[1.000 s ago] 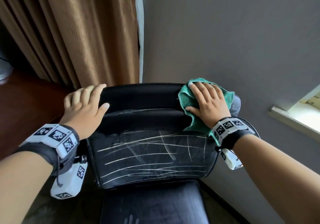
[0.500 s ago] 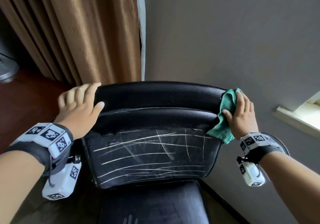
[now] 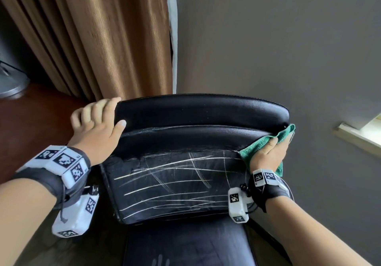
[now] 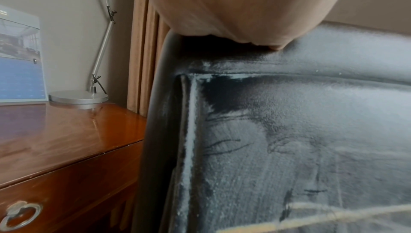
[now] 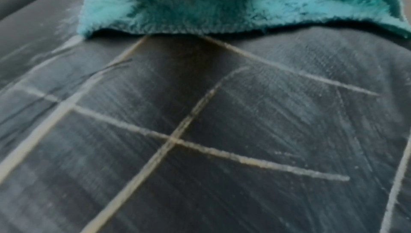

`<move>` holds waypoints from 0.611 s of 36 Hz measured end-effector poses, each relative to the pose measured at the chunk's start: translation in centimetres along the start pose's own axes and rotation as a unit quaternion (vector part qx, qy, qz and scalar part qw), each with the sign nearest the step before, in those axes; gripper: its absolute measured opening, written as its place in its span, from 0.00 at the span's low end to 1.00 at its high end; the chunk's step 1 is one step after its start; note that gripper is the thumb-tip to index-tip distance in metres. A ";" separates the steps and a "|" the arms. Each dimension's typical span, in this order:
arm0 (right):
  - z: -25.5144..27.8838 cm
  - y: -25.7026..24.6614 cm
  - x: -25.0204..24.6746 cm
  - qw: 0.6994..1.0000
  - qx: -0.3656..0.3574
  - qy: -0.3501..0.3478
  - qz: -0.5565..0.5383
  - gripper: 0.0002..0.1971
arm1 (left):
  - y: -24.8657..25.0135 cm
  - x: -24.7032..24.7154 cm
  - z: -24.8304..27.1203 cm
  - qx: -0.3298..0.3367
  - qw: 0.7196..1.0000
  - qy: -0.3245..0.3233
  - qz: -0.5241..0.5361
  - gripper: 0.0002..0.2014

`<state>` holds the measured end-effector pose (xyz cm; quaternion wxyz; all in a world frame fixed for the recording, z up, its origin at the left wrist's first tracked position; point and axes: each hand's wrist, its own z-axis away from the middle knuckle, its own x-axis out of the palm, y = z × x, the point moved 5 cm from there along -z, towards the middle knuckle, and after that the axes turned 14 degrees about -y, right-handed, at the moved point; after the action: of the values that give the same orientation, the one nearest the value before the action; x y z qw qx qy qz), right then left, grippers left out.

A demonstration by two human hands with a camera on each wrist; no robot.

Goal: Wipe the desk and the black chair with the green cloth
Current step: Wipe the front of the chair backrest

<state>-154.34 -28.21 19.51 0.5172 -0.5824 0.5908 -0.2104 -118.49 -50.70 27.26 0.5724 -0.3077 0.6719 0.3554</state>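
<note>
The black chair [image 3: 195,121] faces me, its backrest streaked with pale scratch lines and dust. My left hand [image 3: 103,119] grips the backrest's top left corner, fingers over the top and thumb on the front; the left wrist view shows the palm [image 4: 244,8] on that corner of the chair [image 4: 289,131]. My right hand [image 3: 274,148] holds the green cloth [image 3: 255,145] wrapped against the backrest's right edge, thumb in front, fingers hidden behind. In the right wrist view the cloth [image 5: 222,8] lies on the scratched chair [image 5: 222,131]. The brown wooden desk [image 3: 31,121] stands to the left.
A silver lamp base [image 4: 79,97] and a blue framed picture [image 4: 20,52] stand on the desk [image 4: 66,131], which has a ring drawer handle [image 4: 20,215]. A brown curtain [image 3: 103,39] hangs behind the chair. A grey wall [image 3: 268,39] and a window sill [image 3: 360,138] are close on the right.
My right hand slid the cloth from the top of the backrest rightwards and down onto its right edge. The left hand kept its grip on the left corner.
</note>
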 end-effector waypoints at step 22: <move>4.5 -12.3 5.8 0.816 -0.438 -0.157 0.343 0.22 | 0.5 -0.3 0.4 0.014 1.000 -0.002 0.011 0.35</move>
<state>-143.42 -34.71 26.19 0.3324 -0.5319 0.6927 0.3561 -118.63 -50.11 27.60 0.5739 -0.2921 0.6789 0.3527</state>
